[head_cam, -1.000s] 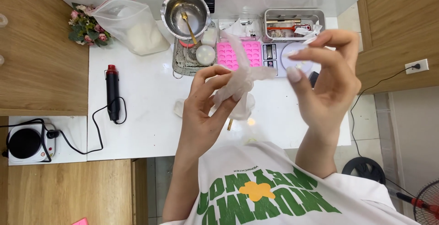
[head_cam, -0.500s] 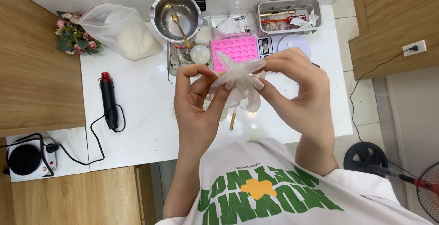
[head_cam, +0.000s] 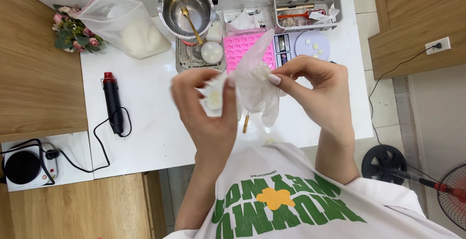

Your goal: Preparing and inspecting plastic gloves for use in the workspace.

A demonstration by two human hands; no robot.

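Head view, looking straight down: both hands were raised over the white table (head_cam: 145,122) and worked the same thin, translucent disposable glove (head_cam: 255,86). The left hand (head_cam: 208,108) pinched the glove's crumpled cuff end between thumb and fingers, with a pale round lump showing through the film near the thumb. The right hand (head_cam: 315,88), at 3 o'clock from the left, gripped the glove's upper part with thumb and forefinger, and the loose glove fingers hung down between the two hands. A small wooden stick (head_cam: 246,122) lay on the table just beneath the glove. At 12 o'clock from the hands sat a steel pot (head_cam: 187,6) with a gold spoon (head_cam: 191,25) in it, and beside it, toward 1 o'clock, a pink silicone mould (head_cam: 240,49) and a small digital scale (head_cam: 303,44). A plastic bag of white granules (head_cam: 126,25) lay at 10 o'clock, and a black heat gun (head_cam: 112,100) lay at 9 o'clock, its cord trailing off toward a small hot plate (head_cam: 24,166) at 8 o'clock.
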